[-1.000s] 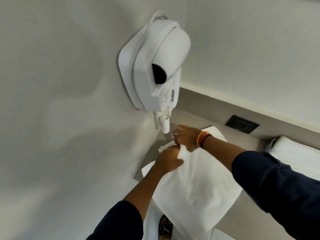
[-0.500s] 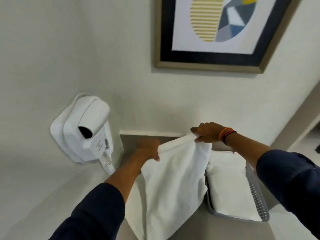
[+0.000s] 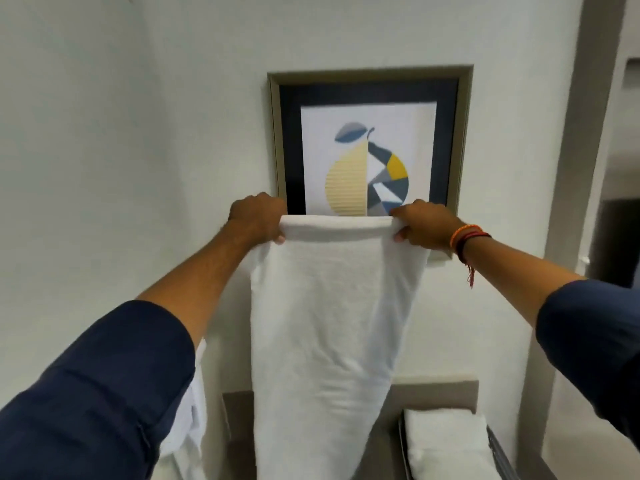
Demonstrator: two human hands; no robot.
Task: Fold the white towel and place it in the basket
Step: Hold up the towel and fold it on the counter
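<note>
A plain white terry-cloth towel [image 3: 325, 327] is held up in the air at the centre of the view, in front of a pale wall, its top edge rolled over into a thick horizontal band stretched between the two hands. From that band the cloth hangs straight down in a long, slightly creased panel that narrows towards 6 o'clock, where its lower end passes out of the picture. The left hand [image 3: 257, 216], at about 10 o'clock from the towel's middle, is closed around the left end of the rolled edge, fingers curled under it. The right hand [image 3: 424, 224], at about 2 o'clock, is closed on the right end in the same way; orange and dark red thread bands [image 3: 467, 237] are worn at its wrist. Both forearms emerge from dark navy sleeves [image 3: 104, 386]. Behind the top edge, at 12 o'clock, a framed print of a yellow and grey pear [image 3: 369, 147] is hung on the wall. At 5 o'clock, low in the view, a grey woven basket [image 3: 502, 455] is seen on a beige counter [image 3: 440, 389]; a folded white towel [image 3: 446, 441] is lying inside it, and the hanging towel is kept just to its left, apart from it. More white cloth [image 3: 188, 420] is visible at 7 o'clock, partly hidden by the left sleeve.
</note>
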